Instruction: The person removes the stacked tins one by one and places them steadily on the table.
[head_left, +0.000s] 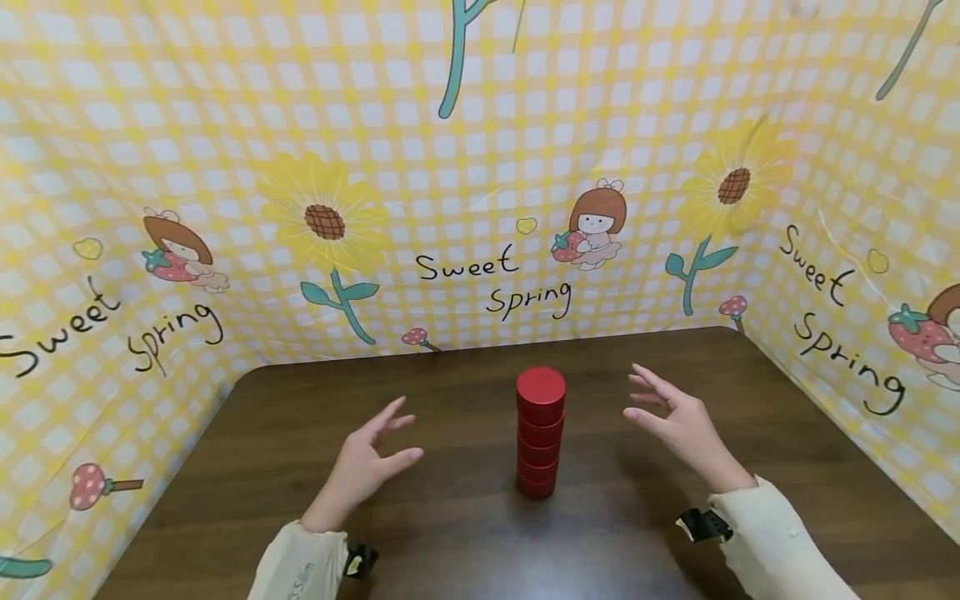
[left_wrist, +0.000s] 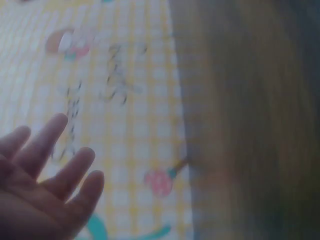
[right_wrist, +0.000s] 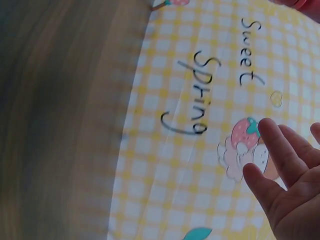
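Note:
A straight, upright stack of several red round pieces (head_left: pixel 541 433), like small lidded tins, stands on the dark wooden table (head_left: pixel 450 533) in the head view. To its left, my left hand (head_left: pixel 363 467) hovers with fingers spread and thumb apart, touching nothing. On the other side, my right hand (head_left: pixel 686 425) is held in the air, fingers loosely extended, also apart from the stack. Both wrist views show bare palms with relaxed fingers. A bit of something red (right_wrist: pixel 300 4) appears at the top right corner of the right wrist view.
Yellow checked cloth (head_left: pixel 480 183) with printed flowers and lettering hangs behind the table and along both sides. Black straps (head_left: pixel 705 525) sit at both wrists over pale sleeves (head_left: pixel 780 542). The table's far edge meets the cloth.

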